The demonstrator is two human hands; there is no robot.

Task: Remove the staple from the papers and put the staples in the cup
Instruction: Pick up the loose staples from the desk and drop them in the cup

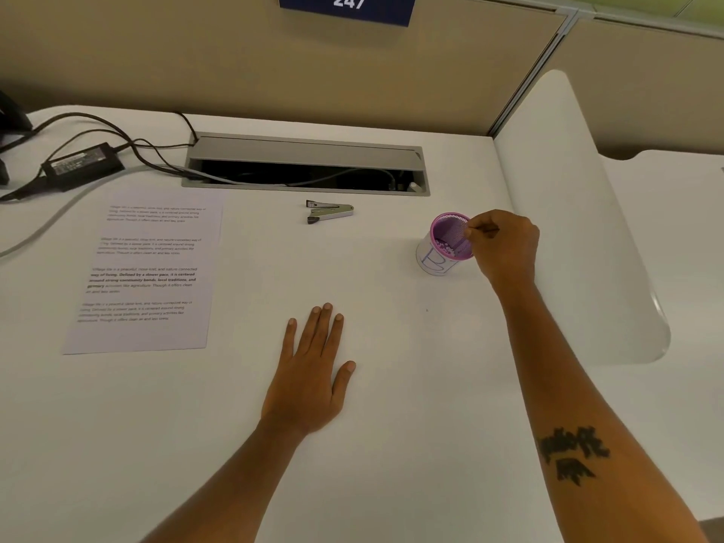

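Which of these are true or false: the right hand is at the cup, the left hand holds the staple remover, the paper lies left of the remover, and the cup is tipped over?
1. The right hand is pinched at the rim of the pink mesh cup. True.
2. The left hand holds the staple remover. False: it lies flat on the desk, and the remover sits apart.
3. The printed paper lies left of the remover. True.
4. The cup is tipped over. False: it stands upright.

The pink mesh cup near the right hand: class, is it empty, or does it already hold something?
Not empty. Through the open top of the cup, small pale bits lie on the bottom. The right hand pinches at its rim; too small to confirm they are staples.
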